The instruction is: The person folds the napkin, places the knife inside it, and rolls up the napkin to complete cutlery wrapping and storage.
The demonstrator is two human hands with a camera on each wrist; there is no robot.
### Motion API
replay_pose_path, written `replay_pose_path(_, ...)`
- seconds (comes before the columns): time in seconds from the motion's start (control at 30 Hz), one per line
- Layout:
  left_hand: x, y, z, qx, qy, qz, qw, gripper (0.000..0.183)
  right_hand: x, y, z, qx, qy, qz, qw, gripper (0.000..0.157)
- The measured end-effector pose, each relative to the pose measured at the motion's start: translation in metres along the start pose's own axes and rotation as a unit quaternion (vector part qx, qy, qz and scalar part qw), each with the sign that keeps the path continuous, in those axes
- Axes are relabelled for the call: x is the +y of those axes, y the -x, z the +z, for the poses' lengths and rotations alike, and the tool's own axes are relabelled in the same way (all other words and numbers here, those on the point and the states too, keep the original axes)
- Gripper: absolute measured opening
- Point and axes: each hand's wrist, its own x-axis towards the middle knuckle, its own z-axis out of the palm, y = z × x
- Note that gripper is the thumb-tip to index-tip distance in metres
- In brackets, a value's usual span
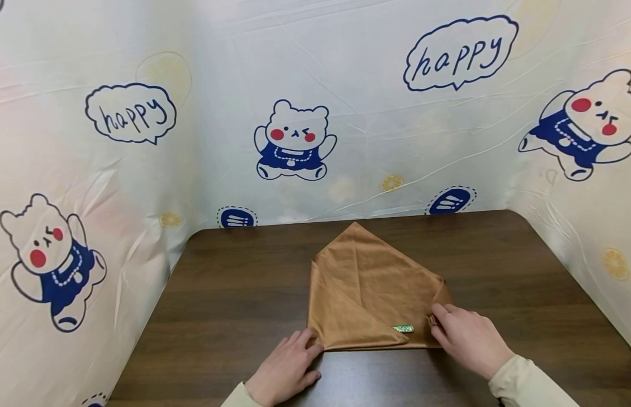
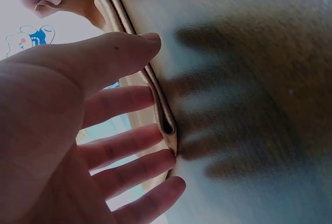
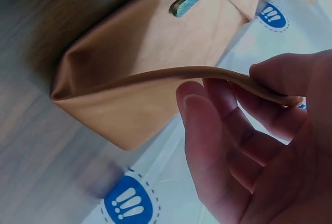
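Note:
A shiny brown cloth (image 1: 366,271) lies on the table with its left corner folded inward and its far corner pointing away. A small green glittery strip (image 1: 404,328) shows at the tip of the left fold; part of it is hidden by the fabric. My right hand (image 1: 470,339) pinches the cloth's right-hand edge between thumb and fingers, and in the right wrist view this flap (image 3: 150,99) is lifted. At the near left corner, my left hand (image 1: 287,364) touches the folded edge (image 2: 165,112) with fairly straight, spread fingers.
The dark wooden table (image 1: 234,282) has rounded far corners. A pale curtain (image 1: 346,68) printed with bears and the word "happy" surrounds it at the back and both sides.

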Motion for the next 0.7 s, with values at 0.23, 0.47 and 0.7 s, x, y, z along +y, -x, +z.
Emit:
replay_pose_path(0.23, 0.000, 0.000, 0.001, 0.001, 0.000, -0.001, 1.0000, 0.029, -0.010, -0.006, -0.004, -0.024, -0.015, 0.007, 1.000, 0.020)
replay_pose_path(0.47, -0.001, 0.000, 0.002, -0.016, 0.011, -0.009, 0.9998, 0.030, -0.017, -0.009, -0.005, -0.019, -0.023, 0.009, 1.000, 0.021)
replay_pose_path(0.7, -0.001, 0.000, 0.002, -0.004, 0.007, 0.001, 1.0000, 0.031, -0.025, -0.012, -0.006, 0.000, -0.031, 0.003, 1.000, 0.022)
